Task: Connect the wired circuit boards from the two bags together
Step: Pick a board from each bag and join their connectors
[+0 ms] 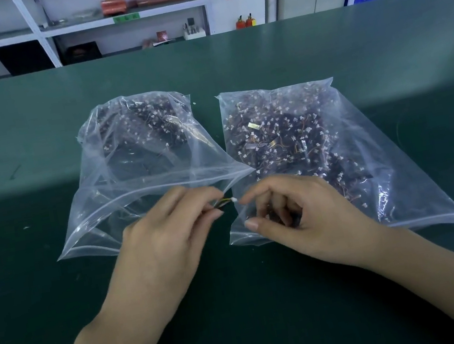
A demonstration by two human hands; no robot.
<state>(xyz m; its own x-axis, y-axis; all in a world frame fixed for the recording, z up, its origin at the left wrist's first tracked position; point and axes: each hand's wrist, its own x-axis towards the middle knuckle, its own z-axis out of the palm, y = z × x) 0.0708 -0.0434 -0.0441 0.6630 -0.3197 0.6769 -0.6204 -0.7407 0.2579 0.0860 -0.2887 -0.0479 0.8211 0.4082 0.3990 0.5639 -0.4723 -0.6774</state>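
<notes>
Two hands meet over a pair of clear bags on the green counter [260, 55].

The left hand [167, 235] pinches a wire bundle [222, 202] ending in a white plug [234, 199], held between the left bag [121, 195] and right bag [371, 177]. The right hand [296, 214], fingers curled, pinches at that plug. Both bags lie flat, full of wired boards.

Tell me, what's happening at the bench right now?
Left hand pinching wire lead with white connector. Right hand fingertip meeting connector, other fingers curled. Both bags full. Nothing blocking.
</notes>
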